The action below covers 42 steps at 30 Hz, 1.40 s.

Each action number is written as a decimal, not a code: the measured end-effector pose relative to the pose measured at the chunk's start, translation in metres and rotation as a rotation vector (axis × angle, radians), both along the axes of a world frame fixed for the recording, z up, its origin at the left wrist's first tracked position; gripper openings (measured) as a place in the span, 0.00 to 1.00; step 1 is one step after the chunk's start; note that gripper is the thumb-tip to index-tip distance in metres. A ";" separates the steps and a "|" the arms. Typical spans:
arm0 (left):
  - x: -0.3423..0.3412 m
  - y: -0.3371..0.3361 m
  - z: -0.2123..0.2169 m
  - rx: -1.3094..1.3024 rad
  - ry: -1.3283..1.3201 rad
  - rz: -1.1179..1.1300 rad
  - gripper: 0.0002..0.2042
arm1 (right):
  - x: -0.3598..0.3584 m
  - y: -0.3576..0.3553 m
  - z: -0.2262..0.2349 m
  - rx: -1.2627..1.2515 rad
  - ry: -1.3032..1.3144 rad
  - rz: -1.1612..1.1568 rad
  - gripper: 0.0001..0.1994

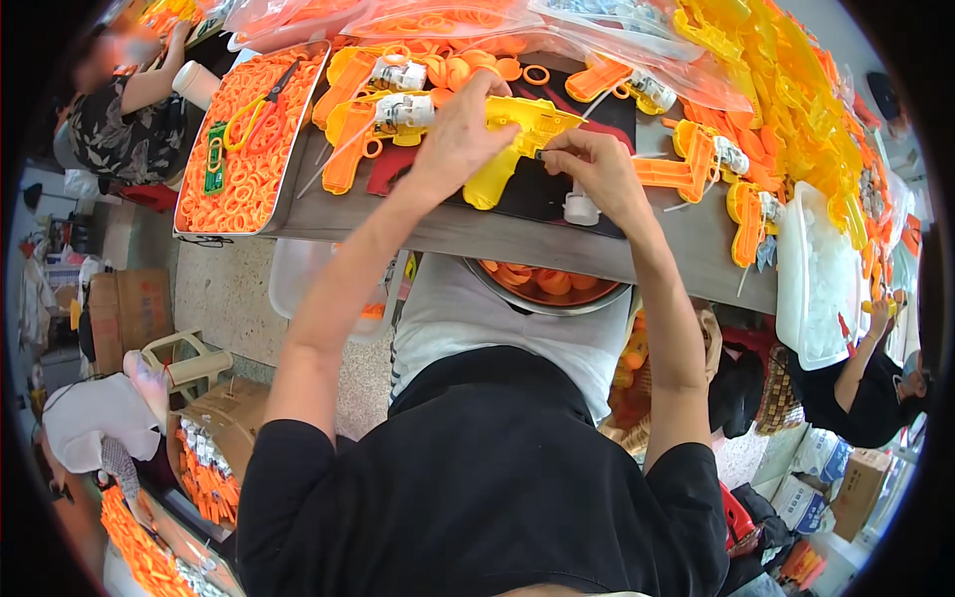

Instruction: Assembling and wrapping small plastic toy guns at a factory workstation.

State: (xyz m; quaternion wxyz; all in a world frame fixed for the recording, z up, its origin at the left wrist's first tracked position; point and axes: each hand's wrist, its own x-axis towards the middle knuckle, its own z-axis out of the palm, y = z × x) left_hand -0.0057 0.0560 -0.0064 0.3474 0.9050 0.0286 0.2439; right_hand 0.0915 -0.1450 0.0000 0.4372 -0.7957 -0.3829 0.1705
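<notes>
My left hand (460, 137) grips a yellow toy gun shell half (532, 121) over the table, its handle hanging down toward me. My right hand (601, 177) is closed in a pinch beside the shell's right side, with a small dark thing at the fingertips that I cannot make out. Below that hand, a small white cylindrical part (580, 208) sits on the dark mat (542, 194). Left of the shell lie orange and yellow toy guns with a white motor unit (405, 110). More partly assembled orange toy guns (691, 164) lie to the right.
At the left, a tray (184, 211) holds orange rings, scissors (264, 104) and a green strip (215, 159). Yellow shells (786, 90) pile up at the far right, above a white bin (793, 289). A metal bowl (597, 304) of orange parts rests by my lap. Other people work nearby.
</notes>
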 end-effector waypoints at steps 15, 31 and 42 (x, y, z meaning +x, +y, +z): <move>0.003 -0.022 0.003 -0.139 0.011 -0.046 0.13 | 0.007 -0.011 0.001 -0.015 0.031 -0.007 0.11; -0.001 -0.072 0.033 0.201 0.050 -0.017 0.17 | 0.002 -0.023 -0.007 0.034 -0.039 -0.084 0.11; -0.011 -0.041 -0.014 0.457 -0.148 0.269 0.17 | 0.012 0.024 0.007 -0.332 -0.253 -0.034 0.18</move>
